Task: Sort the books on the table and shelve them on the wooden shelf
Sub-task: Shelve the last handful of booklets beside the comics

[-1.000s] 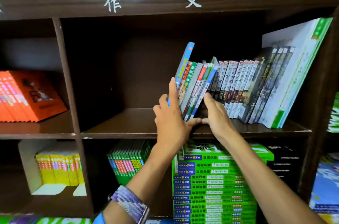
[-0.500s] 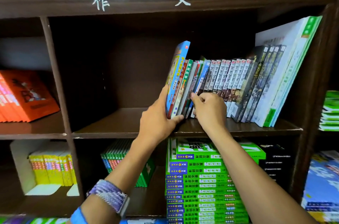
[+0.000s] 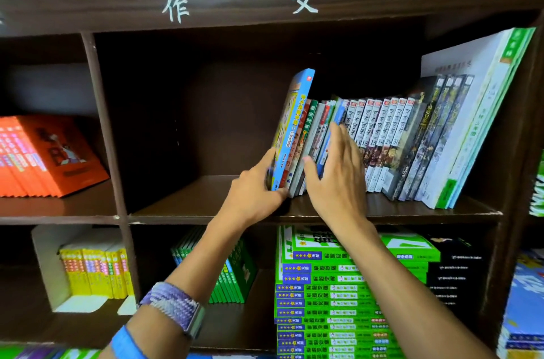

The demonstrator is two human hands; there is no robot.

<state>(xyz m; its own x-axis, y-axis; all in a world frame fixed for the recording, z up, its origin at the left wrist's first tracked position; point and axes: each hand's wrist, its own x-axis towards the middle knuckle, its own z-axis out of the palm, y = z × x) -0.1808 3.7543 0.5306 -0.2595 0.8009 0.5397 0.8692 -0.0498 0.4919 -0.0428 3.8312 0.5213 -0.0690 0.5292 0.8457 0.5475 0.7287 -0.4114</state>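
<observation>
Books [image 3: 379, 138] leaning right in the middle cubby of the wooden shelf [image 3: 294, 210], left hand [image 3: 253, 191] gripping the tall blue book [image 3: 294, 126] at the row's left end, right hand [image 3: 338, 176] flat, fingers straight, pressing neighbouring spines

Bright frontal light, dim shelf [image 3: 206, 205] recesses w/ deep shadow, wide-angle bowing at edges, top & corners blurred

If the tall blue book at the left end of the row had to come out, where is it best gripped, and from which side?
Probably the blue book by its upper spine, from the front-left. It stands taller than its neighbours, so its top is exposed, and its left face is open to the bare shelf. The left hand already occupies its lower left edge.
</observation>
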